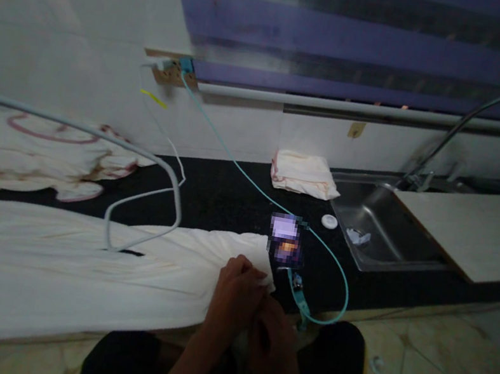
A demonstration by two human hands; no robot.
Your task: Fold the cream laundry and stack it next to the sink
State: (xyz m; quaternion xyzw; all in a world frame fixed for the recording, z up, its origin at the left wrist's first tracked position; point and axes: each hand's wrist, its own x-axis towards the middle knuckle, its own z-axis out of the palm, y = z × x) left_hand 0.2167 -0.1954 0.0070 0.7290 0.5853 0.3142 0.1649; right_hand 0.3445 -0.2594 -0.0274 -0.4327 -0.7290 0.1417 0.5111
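Both closed, left hand [237, 294] and right hand [272, 339] gripping white cloth [70, 271] edge

So the big sheet [48, 261] lies across the left of the desk [228, 199], with both hands at its right end, left hand [235, 294] just left of the right hand [273, 346]. Phone [286, 240] sits right beside them, folded cloth [303, 174] behind it, sink [378, 226] further right.
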